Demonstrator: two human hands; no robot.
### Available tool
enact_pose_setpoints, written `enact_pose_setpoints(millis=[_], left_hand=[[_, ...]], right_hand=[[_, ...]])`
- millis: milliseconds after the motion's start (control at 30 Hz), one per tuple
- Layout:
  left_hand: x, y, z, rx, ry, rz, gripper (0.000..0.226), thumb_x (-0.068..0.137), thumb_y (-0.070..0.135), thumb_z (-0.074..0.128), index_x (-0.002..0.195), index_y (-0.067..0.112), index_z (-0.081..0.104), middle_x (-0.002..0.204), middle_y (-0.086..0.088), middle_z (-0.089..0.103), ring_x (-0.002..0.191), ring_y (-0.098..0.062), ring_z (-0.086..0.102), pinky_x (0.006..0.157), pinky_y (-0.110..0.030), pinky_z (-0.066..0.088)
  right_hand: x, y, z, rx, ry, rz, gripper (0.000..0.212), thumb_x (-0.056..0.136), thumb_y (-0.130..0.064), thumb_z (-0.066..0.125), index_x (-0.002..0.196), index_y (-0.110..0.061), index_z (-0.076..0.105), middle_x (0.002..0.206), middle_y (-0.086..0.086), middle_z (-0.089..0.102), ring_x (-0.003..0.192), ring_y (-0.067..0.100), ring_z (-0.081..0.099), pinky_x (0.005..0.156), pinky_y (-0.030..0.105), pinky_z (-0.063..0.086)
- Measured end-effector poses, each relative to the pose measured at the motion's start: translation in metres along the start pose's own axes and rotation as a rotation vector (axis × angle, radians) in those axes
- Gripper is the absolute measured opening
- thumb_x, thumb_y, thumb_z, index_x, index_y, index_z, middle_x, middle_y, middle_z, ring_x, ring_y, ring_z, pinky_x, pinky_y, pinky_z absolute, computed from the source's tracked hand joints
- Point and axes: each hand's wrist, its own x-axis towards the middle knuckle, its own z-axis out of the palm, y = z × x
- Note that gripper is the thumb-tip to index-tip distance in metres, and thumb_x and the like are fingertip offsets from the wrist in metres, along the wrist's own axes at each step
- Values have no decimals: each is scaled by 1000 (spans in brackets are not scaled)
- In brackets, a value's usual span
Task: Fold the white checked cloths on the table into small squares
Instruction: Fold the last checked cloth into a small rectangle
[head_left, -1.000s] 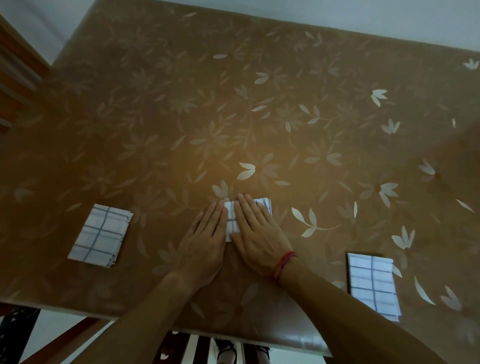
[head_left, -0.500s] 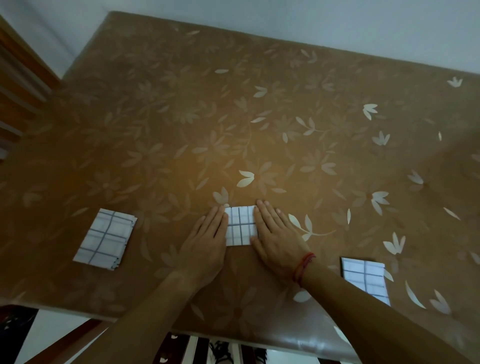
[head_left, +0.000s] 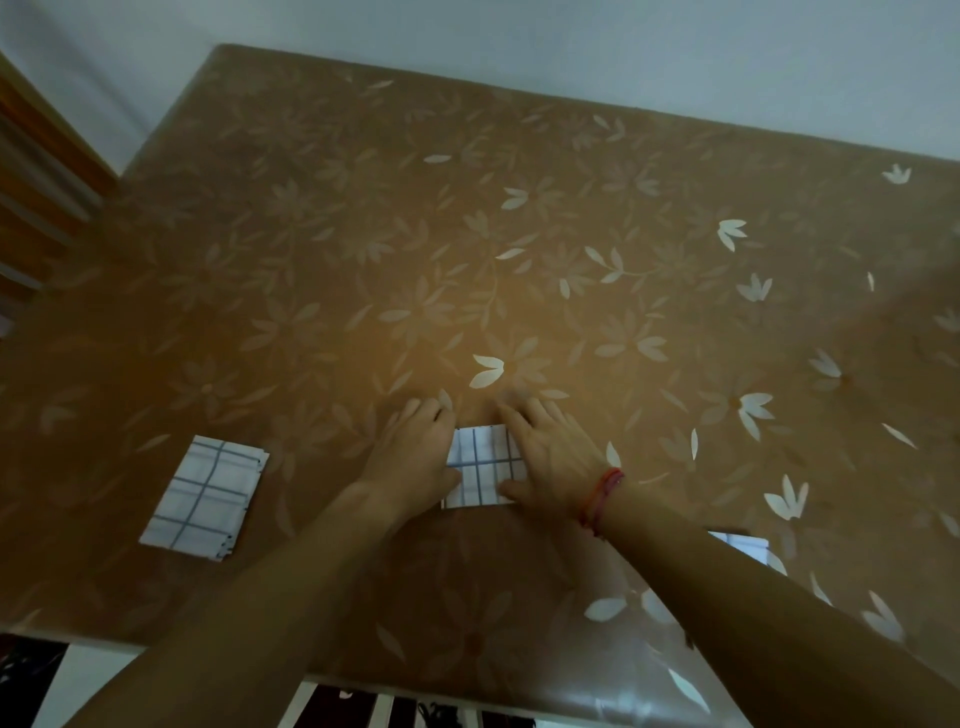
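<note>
A small folded cloth (head_left: 480, 465) lies near the front edge of the table (head_left: 467, 260) — the left hand (head_left: 415, 457) and right hand (head_left: 550, 457) press flat on its two sides, fingers spread out, not grabbing. Another folded cloth (head_left: 205, 499) sits well off to the left — a third (head_left: 743, 545) peeks past the right arm

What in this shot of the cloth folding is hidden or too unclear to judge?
Head view only:
- Right cloth: mostly behind the right forearm; fold state unclear.
- Middle cloth: side edges under the left hand and right hand.
- Left cloth: layer count too small to tell.
- Fingertips: blurred.
</note>
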Motion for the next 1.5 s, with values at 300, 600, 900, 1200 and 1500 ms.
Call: enact_pose_setpoints(millis=[300, 600, 900, 1200, 1500], left_hand=[[20, -2, -3, -84, -116, -140, 49, 61, 24, 77, 100, 15, 49, 94, 5, 47, 90, -16, 43, 71, -24, 32], [9, 3, -8, -430, -53, -217, 19, 72, 8, 66, 87, 11, 54, 79, -3, 60, 74, -21, 59, 56, -38, 50], [-18, 17, -42, -911, 34, -278, 14, 73, -3, 70, 83, 2, 61, 82, -16, 68, 76, -24, 68, 66, -45, 55], [-63, 50, -98, -1102, 200, -332, 24, 76, 5, 76, 96, 15, 67, 89, 1, 69, 84, -10, 64, 68, -25, 52], [-125, 82, -138, -1406, 223, -338, 15, 85, 3, 67, 99, 1, 71, 95, -13, 74, 93, -29, 70, 91, -44, 53]], right_hand=[[20, 4, -9, 32, -53, 20, 61, 72, -45, 75, 119, -15, 51, 122, 4, 50, 114, 22, 44, 95, 33, 39], [22, 5, -12, 159, -144, 114, 41, 77, -47, 67, 102, -15, 63, 105, 3, 58, 98, 23, 56, 79, 32, 47], [-5, -12, -52, 365, -117, 129, 24, 92, -34, 54, 98, -14, 66, 87, 4, 68, 77, 18, 63, 72, 41, 55], [-61, -25, -107, 516, 88, 169, 8, 89, -23, 63, 84, -25, 58, 73, -14, 58, 65, 0, 55, 56, 13, 38], [-121, -53, -154, 1030, 294, 201, 17, 84, -3, 71, 74, -15, 65, 59, -11, 68, 58, -1, 65, 53, 15, 49]])
